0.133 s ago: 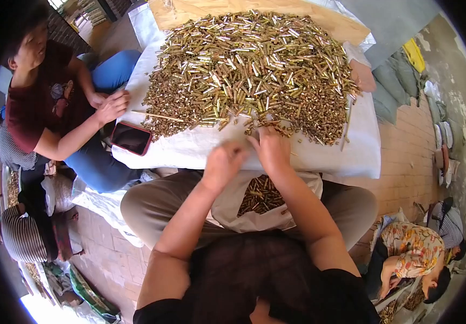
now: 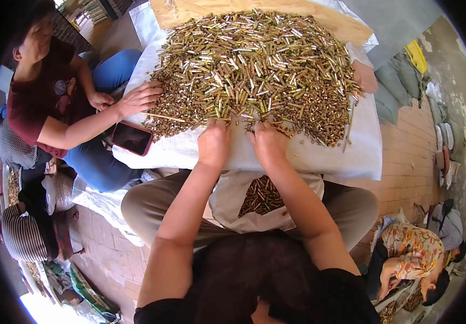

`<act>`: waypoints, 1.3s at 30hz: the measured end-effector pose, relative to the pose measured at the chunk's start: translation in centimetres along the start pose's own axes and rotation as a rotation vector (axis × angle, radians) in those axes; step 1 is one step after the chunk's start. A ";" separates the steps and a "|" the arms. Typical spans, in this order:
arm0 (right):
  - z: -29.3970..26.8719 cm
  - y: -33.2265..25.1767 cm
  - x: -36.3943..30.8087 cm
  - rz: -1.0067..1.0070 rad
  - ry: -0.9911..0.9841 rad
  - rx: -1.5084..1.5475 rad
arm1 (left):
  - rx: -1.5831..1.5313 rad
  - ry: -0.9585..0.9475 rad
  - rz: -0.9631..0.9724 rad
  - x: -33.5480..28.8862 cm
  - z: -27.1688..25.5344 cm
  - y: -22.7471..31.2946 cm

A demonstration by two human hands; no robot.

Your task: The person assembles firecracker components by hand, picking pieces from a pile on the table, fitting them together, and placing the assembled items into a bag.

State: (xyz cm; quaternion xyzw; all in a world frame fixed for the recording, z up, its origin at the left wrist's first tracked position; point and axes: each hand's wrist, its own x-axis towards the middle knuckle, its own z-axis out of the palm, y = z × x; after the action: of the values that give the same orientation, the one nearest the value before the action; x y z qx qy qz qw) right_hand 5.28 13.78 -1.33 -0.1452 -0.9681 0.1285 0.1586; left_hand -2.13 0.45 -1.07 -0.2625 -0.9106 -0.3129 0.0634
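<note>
A broad heap of gold and brass-coloured metal tubes (image 2: 260,65) lies on a desk covered with a white woven sheet (image 2: 184,151), spread from the far side down to just before the person's hands. Short brass-coloured metal bits (image 2: 311,121) gather along the heap's lower right, and similar bits lie at its left edge. The person's left hand (image 2: 214,141) is at the near edge of the heap, back of the hand up, its fingers bent and their tips among the nearest tubes; whether it grips one cannot be told. The right hand (image 2: 268,141) is just beside it, apart from it, its fingers also curled down at the heap's edge and its thumb pointing toward the left hand; what lies under its fingers is hidden, so its grip cannot be told either. Below the forearms, in the person's lap, an open white fabric sack (image 2: 225,208) holds many slim brownish metal pieces (image 2: 262,195). Left of the heap, a co-worker in a maroon T-shirt (image 2: 33,102) rests one hand on the bits at the heap's left edge. Near that arm lie a thin pale wooden stick (image 2: 163,117) and a dark-screened phone in a red case (image 2: 131,139). A thin grey rod (image 2: 347,129) lies along the heap's right side, and a light wooden board (image 2: 189,14) borders the far edge.
</note>
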 end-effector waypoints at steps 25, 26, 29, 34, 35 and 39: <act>-7.7 3.1 -6.5 0.562 -0.264 1.397 | -1.209 -0.516 -0.274 -7.1 -1.6 7.5; -7.8 3.1 -6.6 0.563 -0.260 1.397 | -1.208 -0.511 -0.288 -7.2 -1.8 7.7; -7.9 3.2 -6.8 0.586 -0.268 1.397 | -1.191 -0.490 -0.285 -7.5 -1.7 7.9; -7.8 3.6 -6.8 0.589 -0.289 1.342 | -1.182 -0.461 -0.260 -7.7 -1.3 7.9; -7.8 3.6 -6.8 0.590 -0.290 1.342 | -1.176 -0.449 -0.248 -7.7 -1.1 7.8; -7.7 3.1 -6.7 0.532 -0.247 1.205 | -1.164 -0.442 -0.203 -7.7 -0.7 7.3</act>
State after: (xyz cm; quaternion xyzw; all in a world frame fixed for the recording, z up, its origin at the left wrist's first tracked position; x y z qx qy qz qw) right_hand 14.78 16.08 2.97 -0.2495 -0.6694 0.6969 0.0628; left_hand 8.21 1.51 1.25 -0.2245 -0.6030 -0.7001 -0.3096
